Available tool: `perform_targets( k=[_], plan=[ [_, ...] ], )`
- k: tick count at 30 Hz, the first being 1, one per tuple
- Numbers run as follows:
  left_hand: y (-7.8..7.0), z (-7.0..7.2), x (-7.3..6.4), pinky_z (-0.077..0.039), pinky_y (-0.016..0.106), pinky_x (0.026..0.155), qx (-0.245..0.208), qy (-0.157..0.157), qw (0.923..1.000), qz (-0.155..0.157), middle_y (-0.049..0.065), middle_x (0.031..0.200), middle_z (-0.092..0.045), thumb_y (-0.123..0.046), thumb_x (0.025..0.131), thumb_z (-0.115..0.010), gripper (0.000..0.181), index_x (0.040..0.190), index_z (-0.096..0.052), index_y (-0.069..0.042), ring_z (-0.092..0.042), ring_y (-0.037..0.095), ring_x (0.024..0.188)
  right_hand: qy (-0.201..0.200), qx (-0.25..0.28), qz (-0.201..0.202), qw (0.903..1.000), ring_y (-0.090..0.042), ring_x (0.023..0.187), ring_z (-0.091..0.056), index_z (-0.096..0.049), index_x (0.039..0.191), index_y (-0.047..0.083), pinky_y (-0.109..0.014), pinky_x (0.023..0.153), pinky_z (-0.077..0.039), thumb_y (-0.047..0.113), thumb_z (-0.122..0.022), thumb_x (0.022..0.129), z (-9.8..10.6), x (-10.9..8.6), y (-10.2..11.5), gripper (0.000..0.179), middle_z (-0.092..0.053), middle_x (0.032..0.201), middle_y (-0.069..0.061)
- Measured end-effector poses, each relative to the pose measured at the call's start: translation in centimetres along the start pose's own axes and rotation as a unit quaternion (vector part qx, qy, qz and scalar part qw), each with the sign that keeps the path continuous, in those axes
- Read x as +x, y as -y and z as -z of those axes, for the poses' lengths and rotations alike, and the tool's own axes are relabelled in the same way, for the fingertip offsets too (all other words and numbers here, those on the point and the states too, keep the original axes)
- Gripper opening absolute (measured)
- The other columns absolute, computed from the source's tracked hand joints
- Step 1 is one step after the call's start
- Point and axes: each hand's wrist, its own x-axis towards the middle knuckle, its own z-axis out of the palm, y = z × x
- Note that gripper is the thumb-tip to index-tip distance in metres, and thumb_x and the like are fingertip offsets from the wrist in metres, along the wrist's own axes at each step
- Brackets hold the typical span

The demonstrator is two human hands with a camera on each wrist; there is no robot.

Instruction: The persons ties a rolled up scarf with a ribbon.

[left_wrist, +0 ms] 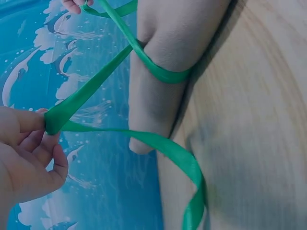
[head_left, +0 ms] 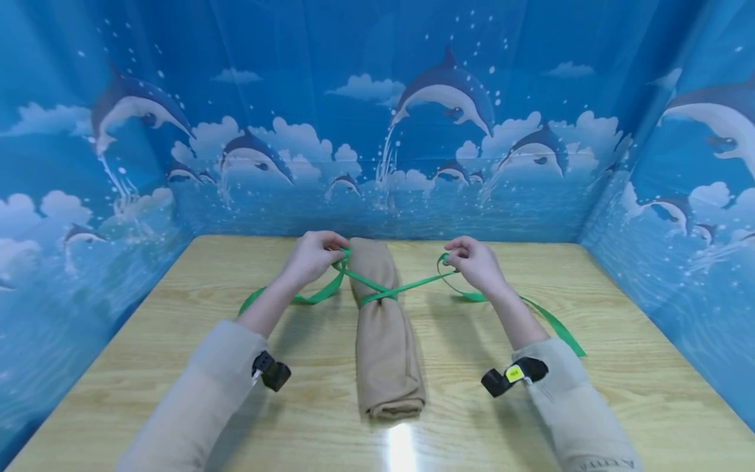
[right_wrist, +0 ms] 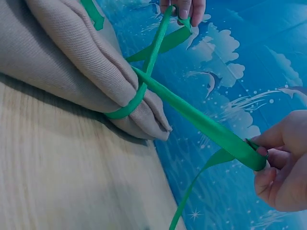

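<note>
A rolled brown cloth (head_left: pixel 389 360) lies lengthwise on the table. Round its upper part runs a green ribbon (head_left: pixel 380 296), whose two ends cross on top of the roll. My left hand (head_left: pixel 315 255) pinches one end just left of the roll's far end, with a loose tail hanging behind the wrist. To the right, my right hand (head_left: pixel 472 262) pinches the other end, raised above the table; its tail trails down past the forearm. In the right wrist view the ribbon (right_wrist: pixel 206 124) stretches straight from the roll to the right fingers (right_wrist: pixel 276 148).
The wooden table (head_left: pixel 177 367) extends on both sides of the roll. A blue curtain (head_left: pixel 377 196) printed with dolphins stands along the back and both sides. Small black cameras are strapped at both sleeve cuffs.
</note>
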Motion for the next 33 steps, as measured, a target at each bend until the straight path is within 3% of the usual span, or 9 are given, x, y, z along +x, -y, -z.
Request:
perform_targets(
  k=[8,12,21,29,31,33],
  plan=[
    [-1.9,-0.1,0.5,-0.049,0.036,0.079,0.027,0.035,0.9981,-0.042,0.008,0.106,-0.062,-0.007,0.094,-0.052,0.023,0.113,-0.065,-0.01,-0.056,0.022,0.098,0.001,-0.055,0.097,0.9938,-0.026,0.088,-0.059,-0.059,0.112,0.003,-0.039,0.076,-0.047,0.01,-0.053,0.093,-0.4,0.1,1.6,0.021,-0.064,0.093,-0.01],
    [-2.7,-0.5,0.8,-0.05,0.034,0.077,0.045,0.045,0.9967,-0.05,0.006,0.105,-0.062,-0.009,0.094,-0.052,0.024,0.114,-0.064,-0.011,-0.056,0.02,0.097,0.019,-0.058,0.122,0.9907,-0.024,0.09,-0.06,-0.059,0.113,0.004,-0.041,0.079,-0.047,0.01,-0.054,0.093,-1.1,0.1,2.4,0.021,-0.065,0.095,-0.009],
    [-3.8,-1.6,1.1,-0.049,0.033,0.073,0.045,0.042,0.996,-0.065,0.005,0.103,-0.063,-0.009,0.094,-0.052,0.025,0.116,-0.063,-0.01,-0.058,0.019,0.092,0.064,-0.023,0.102,0.9925,-0.022,0.091,-0.059,-0.059,0.114,0.005,-0.037,0.077,-0.047,0.01,-0.055,0.093,-3.4,0.6,3.6,0.022,-0.064,0.096,-0.008],
    [-4.6,-2.4,1.1,-0.05,0.033,0.079,0.037,0.033,0.9969,-0.061,0.004,0.107,-0.063,-0.008,0.093,-0.054,0.026,0.117,-0.063,-0.011,-0.058,0.018,0.097,0.094,0.059,0.066,0.9916,-0.024,0.093,-0.06,-0.058,0.117,0.005,-0.039,0.082,-0.047,0.011,-0.059,0.091,-4.7,0.9,4.2,0.026,-0.065,0.095,-0.01],
    [-4.6,-2.5,1.1,-0.05,0.033,0.079,0.031,0.023,0.9974,-0.06,0.004,0.107,-0.063,-0.008,0.093,-0.054,0.026,0.117,-0.063,-0.011,-0.058,0.018,0.098,0.1,0.088,0.055,0.9895,-0.023,0.094,-0.06,-0.058,0.119,0.006,-0.036,0.079,-0.047,0.011,-0.058,0.091,-4.8,0.9,4.3,0.028,-0.066,0.095,-0.011],
    [-4.7,-2.7,1.0,-0.05,0.033,0.078,0.023,0.011,0.9977,-0.063,0.004,0.107,-0.063,-0.008,0.093,-0.055,0.025,0.116,-0.063,-0.011,-0.058,0.018,0.097,0.104,0.12,0.042,0.9863,-0.02,0.088,-0.061,-0.057,0.12,0.008,-0.03,0.069,-0.046,0.011,-0.058,0.092,-4.9,1.0,4.4,0.029,-0.067,0.095,-0.011]
  ],
)
